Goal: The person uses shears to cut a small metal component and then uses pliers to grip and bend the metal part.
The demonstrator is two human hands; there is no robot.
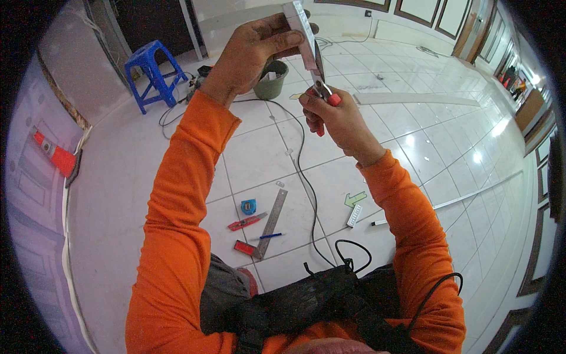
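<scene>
Held up at the top of the head view, my left hand [252, 52] is closed on a short whitish strip [302, 30], thumb on its near face. The strip stands nearly upright. In my right hand [343, 121] is a pair of snips [334, 100] with red handles, fingers wrapped round them. Its blades point up at the strip's lower end; whether they bite into it I cannot tell. On the floor below lie a try square [273, 223] with a red handle, a red utility knife [247, 222], a blue pen [271, 236] and a blue tape measure [248, 206].
A small white slotted piece [354, 216] lies by a green arrow marker [355, 199]. A black cable [303, 133] crosses the tiles. Farther off are a dark bucket [271, 85], a blue stool [153, 74], a long pale board [415, 99] and, at left, an orange cone [58, 156].
</scene>
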